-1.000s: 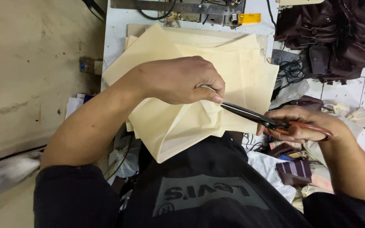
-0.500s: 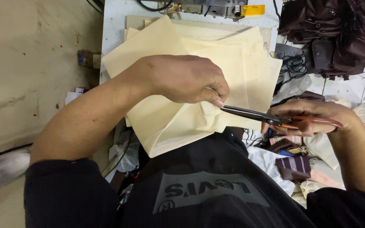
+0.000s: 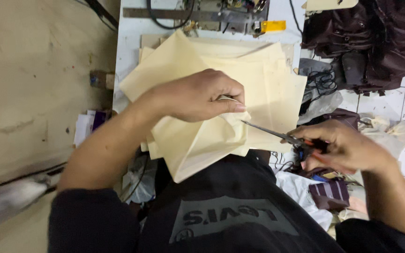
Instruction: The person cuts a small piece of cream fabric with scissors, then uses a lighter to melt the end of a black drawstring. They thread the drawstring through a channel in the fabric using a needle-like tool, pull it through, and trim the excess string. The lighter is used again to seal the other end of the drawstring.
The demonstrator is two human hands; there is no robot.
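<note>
Left hand is pinching a fold of the cream fabric stack; right hand is gripping scissors just beside it. Yellow tag is sitting beyond the stack.

A small yellow rectangular label sits on the machine at the counter's far edge.

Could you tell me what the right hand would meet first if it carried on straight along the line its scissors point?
Probably the folded cream fabric piece pinched by the left hand; the right hand aims the dark, orange-handled scissors at it, though depth is unclear.
</note>
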